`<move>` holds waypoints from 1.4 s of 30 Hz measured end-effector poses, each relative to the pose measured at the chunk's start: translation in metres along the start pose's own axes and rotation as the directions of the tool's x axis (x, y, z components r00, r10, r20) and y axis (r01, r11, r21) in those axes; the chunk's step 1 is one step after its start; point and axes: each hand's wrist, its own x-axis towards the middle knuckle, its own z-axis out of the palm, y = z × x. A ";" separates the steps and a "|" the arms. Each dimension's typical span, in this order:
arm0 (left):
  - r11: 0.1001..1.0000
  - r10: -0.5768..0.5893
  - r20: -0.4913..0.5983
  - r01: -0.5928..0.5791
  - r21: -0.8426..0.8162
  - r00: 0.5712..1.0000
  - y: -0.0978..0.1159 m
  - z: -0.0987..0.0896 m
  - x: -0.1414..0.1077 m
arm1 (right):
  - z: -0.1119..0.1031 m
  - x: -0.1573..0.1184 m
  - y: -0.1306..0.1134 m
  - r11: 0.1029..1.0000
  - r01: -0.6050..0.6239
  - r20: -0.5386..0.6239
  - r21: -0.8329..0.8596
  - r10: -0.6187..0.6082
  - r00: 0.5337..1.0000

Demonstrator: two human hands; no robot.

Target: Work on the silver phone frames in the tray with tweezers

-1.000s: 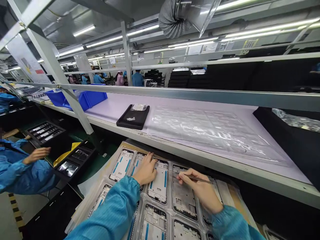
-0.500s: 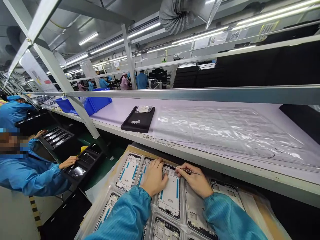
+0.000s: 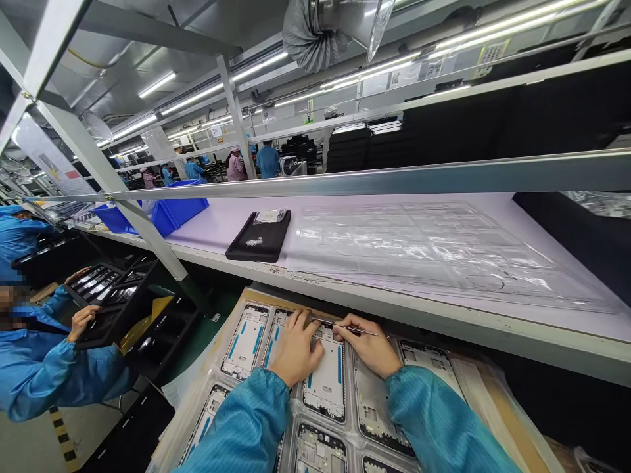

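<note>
Phone frames lie in the pockets of a clear plastic tray (image 3: 290, 427). My left hand (image 3: 296, 348) rests with fingers apart over the upper edges of two frames, its fingertips at the top of the silver frame with blue strips (image 3: 325, 384). In my right hand (image 3: 369, 345), pinched between thumb and fingers, is a thin metal tool (image 3: 362, 330), held nearly level. The tool's left end reaches the top edge of that same frame, near my left fingertips. What lies under its tip is too small to make out.
Behind the tray runs a white bench edge (image 3: 394, 302). On the bench are a small black tray (image 3: 259, 246), clear plastic sheets (image 3: 424, 253) and blue bins (image 3: 180, 209). At left a person in blue (image 3: 54, 371) handles a black tray (image 3: 101, 322).
The view has shifted slightly, moving the bench items leftward in the picture. My hands keep nearly the same place on the frame. The person at left has raised and tilted a black tray.
</note>
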 end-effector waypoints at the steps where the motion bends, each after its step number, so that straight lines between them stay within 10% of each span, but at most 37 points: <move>1: 1.000 -0.002 0.004 0.002 0.012 1.000 0.000 0.000 0.000 | 0.000 0.000 0.000 1.000 0.001 0.001 -0.001 -0.001 1.000; 33: 0.957 -0.059 0.244 -0.015 0.290 0.968 0.022 -0.015 0.019 | -0.012 0.007 -0.009 0.982 -0.174 -0.142 0.070 0.182 0.973; 37: 0.973 0.047 0.208 -0.092 0.211 0.977 0.017 -0.039 0.021 | -0.017 0.012 -0.005 0.986 -0.160 -0.098 -0.042 0.155 0.983; 42: 0.999 -0.002 -0.211 0.009 0.033 0.978 -0.020 -0.119 0.051 | -0.014 0.016 0.005 0.989 -0.133 -0.101 -0.060 0.127 0.987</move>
